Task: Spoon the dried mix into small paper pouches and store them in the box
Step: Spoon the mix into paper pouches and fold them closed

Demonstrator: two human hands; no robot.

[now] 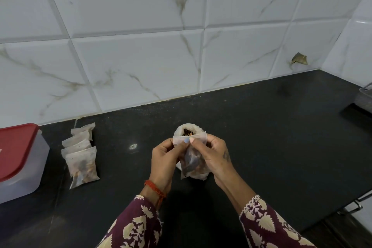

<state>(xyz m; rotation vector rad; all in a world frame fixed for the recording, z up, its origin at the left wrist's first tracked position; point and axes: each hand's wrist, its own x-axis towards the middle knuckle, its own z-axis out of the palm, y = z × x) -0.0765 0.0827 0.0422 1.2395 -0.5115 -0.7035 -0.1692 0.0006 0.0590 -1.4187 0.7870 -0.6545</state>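
Both hands hold one paper pouch (191, 153) above the black counter (261, 127), roughly at its middle. The left hand (167, 159) pinches the pouch's near rim from the left side, the right hand (213, 157) pinches it from the right with the thumb pressed on the folded-over flap, so each hand is closed on the paper. The mouth gapes open at the top, and dark dried mix (188, 132) shows inside; more of it shades through the thin wall lower down. By my reading this pouch is filled and the hands are working on closing its flap — though whether the fold is halfway or only begun I cannot tell.

To the left of the held pouch, well apart from it, a row of filled pouches (80, 153) lies overlapping on the counter. I count four, possibly five; the far ones overlap too much to be sure. Further left of that row stands the box (20, 165), a single translucent tub with its red lid on. None of the pouches is in it as far as can be seen, so the storing step looks wholly undone.

No spoon and no supply of loose mix is in view. At the far right edge, well away from the held pouch, part of one clear container (365, 96) shows — its contents are unclear.
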